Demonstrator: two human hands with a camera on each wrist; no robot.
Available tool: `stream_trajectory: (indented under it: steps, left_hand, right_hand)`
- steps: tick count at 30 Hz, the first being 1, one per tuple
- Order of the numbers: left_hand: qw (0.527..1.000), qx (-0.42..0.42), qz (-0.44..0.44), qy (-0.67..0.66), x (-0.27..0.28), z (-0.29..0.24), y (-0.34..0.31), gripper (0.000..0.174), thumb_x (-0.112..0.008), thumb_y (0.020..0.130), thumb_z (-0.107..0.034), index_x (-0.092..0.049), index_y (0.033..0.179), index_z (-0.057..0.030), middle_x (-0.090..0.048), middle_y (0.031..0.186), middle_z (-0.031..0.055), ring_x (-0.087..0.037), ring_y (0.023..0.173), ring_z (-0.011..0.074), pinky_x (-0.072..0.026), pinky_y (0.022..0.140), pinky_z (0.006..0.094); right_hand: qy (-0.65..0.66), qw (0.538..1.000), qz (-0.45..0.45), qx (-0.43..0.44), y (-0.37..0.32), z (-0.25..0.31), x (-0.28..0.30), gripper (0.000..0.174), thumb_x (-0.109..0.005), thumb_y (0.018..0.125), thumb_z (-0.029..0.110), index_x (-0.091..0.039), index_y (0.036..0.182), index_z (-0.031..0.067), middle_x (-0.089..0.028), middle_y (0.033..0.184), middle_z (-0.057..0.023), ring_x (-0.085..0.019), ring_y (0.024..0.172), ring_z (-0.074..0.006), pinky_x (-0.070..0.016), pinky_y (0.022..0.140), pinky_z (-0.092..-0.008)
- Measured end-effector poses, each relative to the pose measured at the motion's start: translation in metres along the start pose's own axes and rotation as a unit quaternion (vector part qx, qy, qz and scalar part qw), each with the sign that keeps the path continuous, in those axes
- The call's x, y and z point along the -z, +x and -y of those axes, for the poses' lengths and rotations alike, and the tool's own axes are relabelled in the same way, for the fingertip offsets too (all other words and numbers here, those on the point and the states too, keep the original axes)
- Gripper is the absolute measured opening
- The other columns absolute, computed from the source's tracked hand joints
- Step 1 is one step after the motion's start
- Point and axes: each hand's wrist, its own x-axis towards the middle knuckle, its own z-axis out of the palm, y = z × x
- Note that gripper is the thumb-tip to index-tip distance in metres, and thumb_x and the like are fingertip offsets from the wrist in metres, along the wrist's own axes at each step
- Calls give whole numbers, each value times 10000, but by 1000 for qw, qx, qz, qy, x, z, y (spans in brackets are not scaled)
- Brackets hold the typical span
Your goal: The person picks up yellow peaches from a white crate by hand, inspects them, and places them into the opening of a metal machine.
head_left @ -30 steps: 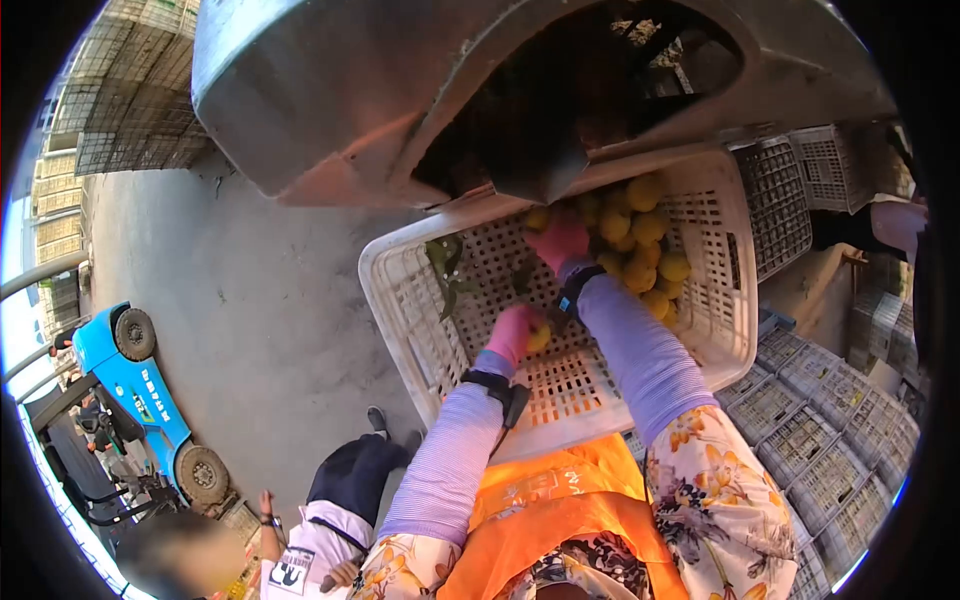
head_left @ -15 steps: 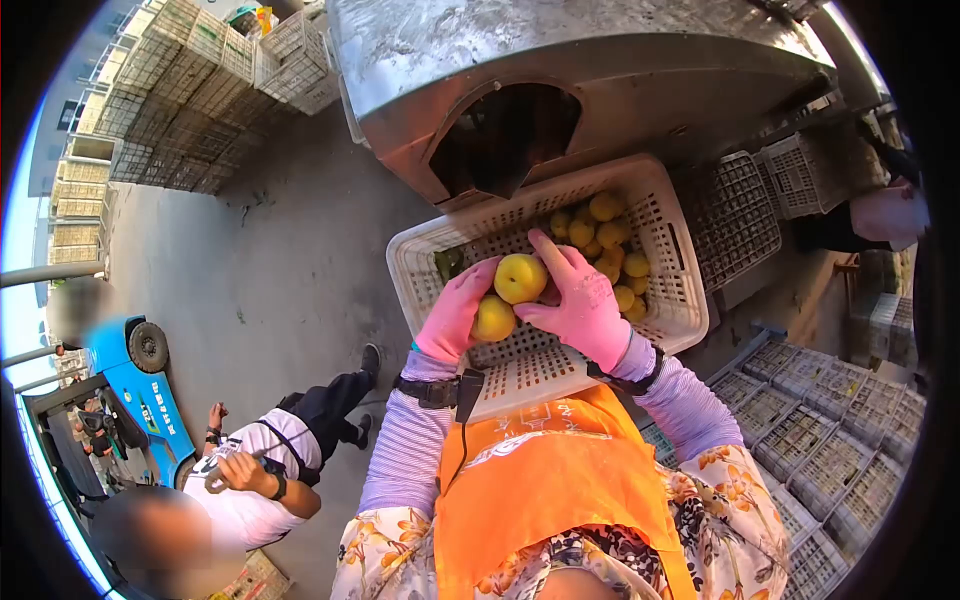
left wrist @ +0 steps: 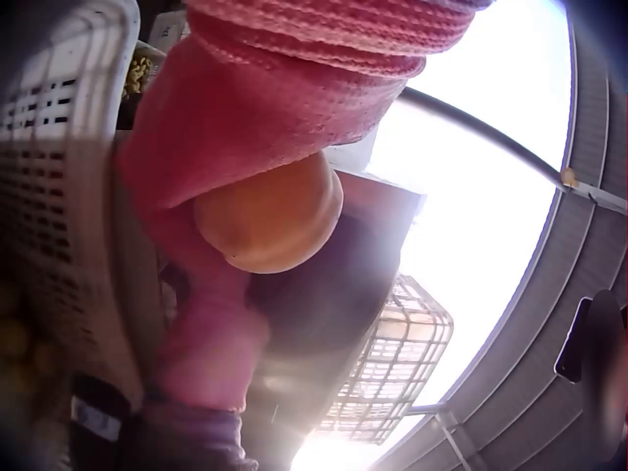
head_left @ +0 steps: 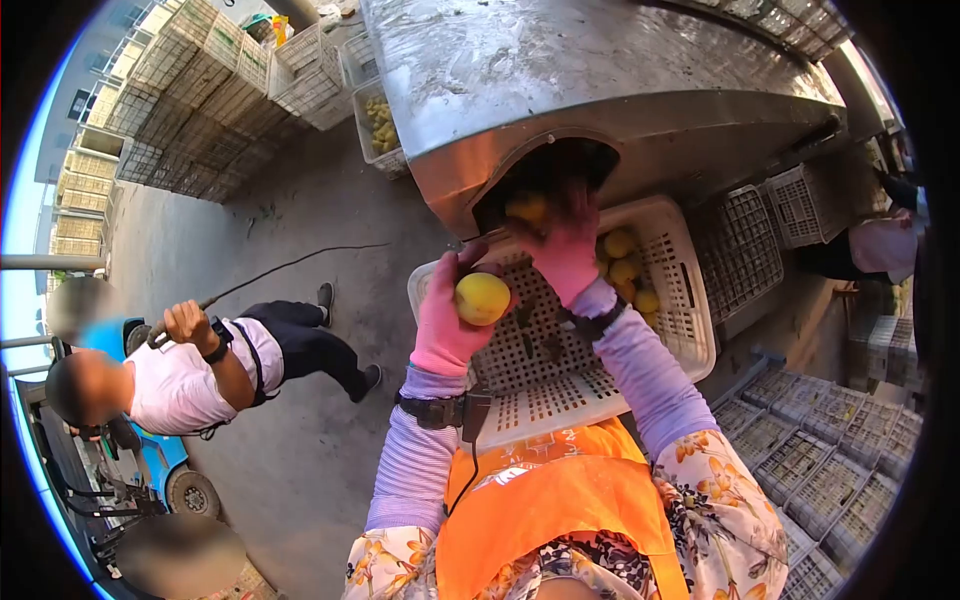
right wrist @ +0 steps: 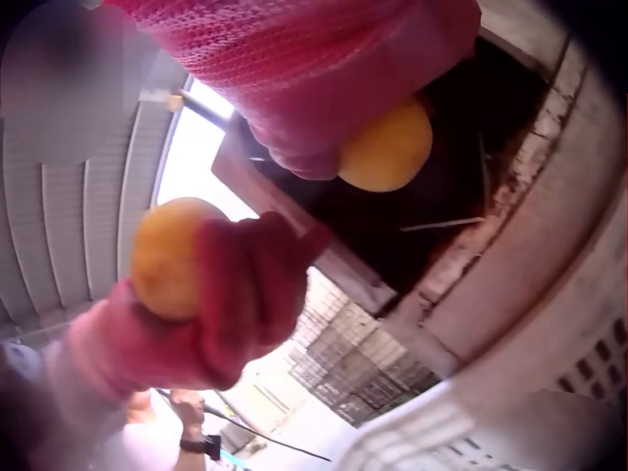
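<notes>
My left hand [head_left: 447, 315], in a pink glove, holds a yellow peach [head_left: 482, 298] over the left side of a white plastic crate [head_left: 540, 410]. The left wrist view shows this peach [left wrist: 275, 218] under the curled glove. In the head view my gloved right hand [head_left: 566, 245] reaches into the dark opening of a metal machine housing [head_left: 590, 80] behind the crate. It grips another yellow peach [head_left: 526, 208], which the right wrist view shows below the glove [right wrist: 388, 145]. Several peaches [head_left: 622, 268] lie in the crate's right end, with green leaves [head_left: 526, 318] on its bottom.
A person [head_left: 240, 370] holding a thin rod stands at left, near a blue vehicle [head_left: 165, 460]. Crates [head_left: 200, 100] are stacked at the back left, and more crates [head_left: 820, 440] stand at right. A fruit-filled crate [head_left: 365, 115] sits beside the housing.
Both hands came up from the crate with peaches and were close together half a second ago. Now the right hand has gone into the opening with one; the left keeps another. The person at left shifted.
</notes>
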Motion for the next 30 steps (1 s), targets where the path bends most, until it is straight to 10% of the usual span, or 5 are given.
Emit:
stream_trajectory:
  steps: [3, 6, 12, 16, 30]
  left_hand:
    - [966, -49, -42, 249, -13, 10, -7, 434, -521, 1058, -383, -533, 1345, -58, -671, 1193, 55, -654, 1098, 234, -523, 1004, 440]
    - [941, 120, -66, -309, -23, -12, -6, 439, -538, 1055, -403, -543, 1338, -68, -664, 1247, 42, -634, 1166, 227, -510, 1023, 427]
    - [951, 164, -59, -255, -35, -9, 9, 523, -488, 1052, -506, -540, 1390, -111, -643, 1301, 79, -605, 1215, 221, -442, 1090, 475]
    - [960, 110, -107, -232, -55, -12, 14, 670, -477, 1004, -639, -530, 1401, -102, -653, 1243, 91, -610, 1153, 243, -484, 998, 477]
    - [954, 284, -87, 43, -19, 286, 51, 663, -582, 976, -447, -341, 1558, -239, -470, 1463, 68, -498, 1269, 270, -459, 971, 438]
  right_hand:
    - [-13, 999, -20, -26, 23, -8, -42, 848, -791, 723, 506, -553, 1345, -19, -465, 1463, -251, -400, 1383, -446, -297, 1151, -586]
    - [-14, 999, -32, 5, 49, -4, -29, 867, -785, 714, 550, -561, 1344, -2, -466, 1461, -254, -385, 1396, -446, -287, 1156, -591]
    - [137, 970, 178, 90, -4, 47, 95, 876, -861, 611, 475, -586, 1327, 51, -529, 1399, -160, -399, 1386, -443, -292, 1155, -604]
    - [69, 996, 56, 28, -1, 30, 55, 819, -872, 630, 425, -609, 1309, 51, -543, 1395, -167, -407, 1385, -450, -337, 1140, -582]
    - [-44, 950, 248, -183, -68, -153, 70, 352, -634, 939, 306, -684, 1207, 85, -679, 1227, -176, -667, 1072, -382, -531, 916, -466]
